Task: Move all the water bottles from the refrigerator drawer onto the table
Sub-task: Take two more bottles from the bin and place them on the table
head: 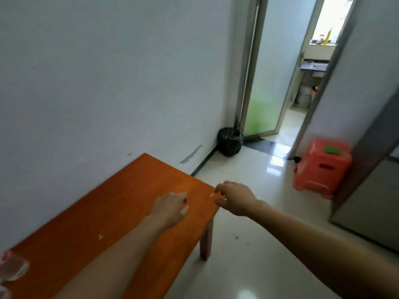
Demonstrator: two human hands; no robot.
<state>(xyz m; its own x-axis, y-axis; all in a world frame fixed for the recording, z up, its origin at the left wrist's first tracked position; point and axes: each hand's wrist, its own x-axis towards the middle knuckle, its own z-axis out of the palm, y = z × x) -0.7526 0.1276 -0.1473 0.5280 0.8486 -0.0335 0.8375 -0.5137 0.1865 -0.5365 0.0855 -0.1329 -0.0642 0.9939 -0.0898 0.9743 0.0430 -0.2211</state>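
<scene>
An orange wooden table (121, 212) stands against the white wall. My left hand (171, 207) hovers over its far end with fingers loosely curled and holds nothing. My right hand (234, 198) is just past the table's right corner, fingers apart and empty. At the table's near left edge lie clear water bottles (13, 267) with red labels, only partly in view. The grey refrigerator (371, 190) stands at the right edge; its drawer is not visible.
A red plastic stool (322, 167) with a green item on top stands on the glossy tile floor by the refrigerator. A black rubbish bag (229, 142) sits in the corner next to an open glass door (265, 83) leading to another room.
</scene>
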